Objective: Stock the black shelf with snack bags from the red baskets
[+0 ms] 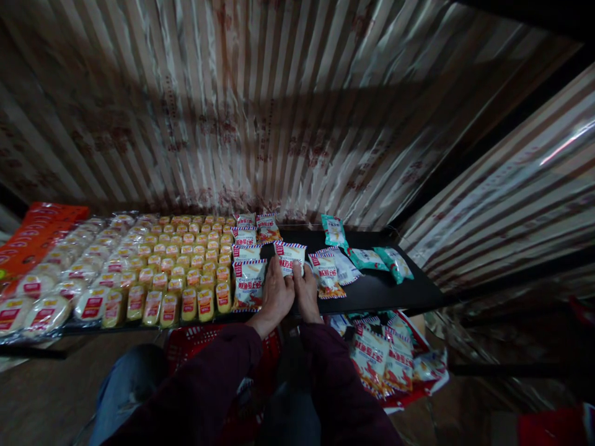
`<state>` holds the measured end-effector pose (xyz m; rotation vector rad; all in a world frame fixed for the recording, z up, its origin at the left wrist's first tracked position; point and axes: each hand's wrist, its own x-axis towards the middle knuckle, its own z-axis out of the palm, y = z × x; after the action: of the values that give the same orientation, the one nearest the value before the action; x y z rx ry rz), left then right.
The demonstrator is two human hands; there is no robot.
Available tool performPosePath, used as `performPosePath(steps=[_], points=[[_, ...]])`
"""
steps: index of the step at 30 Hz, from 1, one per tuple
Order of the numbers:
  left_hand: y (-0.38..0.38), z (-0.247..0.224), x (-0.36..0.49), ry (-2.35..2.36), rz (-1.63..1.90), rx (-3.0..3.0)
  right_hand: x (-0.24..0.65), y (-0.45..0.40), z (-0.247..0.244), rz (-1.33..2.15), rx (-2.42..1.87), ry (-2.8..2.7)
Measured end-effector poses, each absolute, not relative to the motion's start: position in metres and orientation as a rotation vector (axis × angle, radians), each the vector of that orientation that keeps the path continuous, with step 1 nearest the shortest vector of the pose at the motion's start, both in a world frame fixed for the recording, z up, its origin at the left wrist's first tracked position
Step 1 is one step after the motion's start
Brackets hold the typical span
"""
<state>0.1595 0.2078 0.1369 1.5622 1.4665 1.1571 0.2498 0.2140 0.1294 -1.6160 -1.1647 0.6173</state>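
A white snack bag (291, 250) with red lettering and a striped top edge stands over the black shelf, pinched between my two hands. My left hand (277, 292) presses its left side and my right hand (305, 290) its right, with the lower part of the bag hidden behind them. Just left of my left hand, a row of matching bags (250, 285) runs back toward the wall. Beside my right hand, another matching bag (326, 274) leans over a pale, bluish packet (344, 266).
Rows of yellow packaged cakes (170, 310) and round white packaged ones (49, 313) fill the left of the shelf (372, 291). Several teal packets (394, 263) lie at right. Below are a red basket (179, 339) and an opened carton of snack bags (369, 353). Striped sheeting (260, 111) hangs behind.
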Motion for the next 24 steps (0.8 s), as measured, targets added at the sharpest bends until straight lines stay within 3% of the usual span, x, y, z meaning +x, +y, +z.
performPosePath(steps=[6,24], points=[[0.221,0.144,0.167,1.488,1.174,1.598,0.257,0.237,0.138,0.509,-1.730,-1.197],[0.289,0.199,0.158,1.615,0.917,1.618,0.262,0.314,0.152,0.688,-1.651,-1.246]])
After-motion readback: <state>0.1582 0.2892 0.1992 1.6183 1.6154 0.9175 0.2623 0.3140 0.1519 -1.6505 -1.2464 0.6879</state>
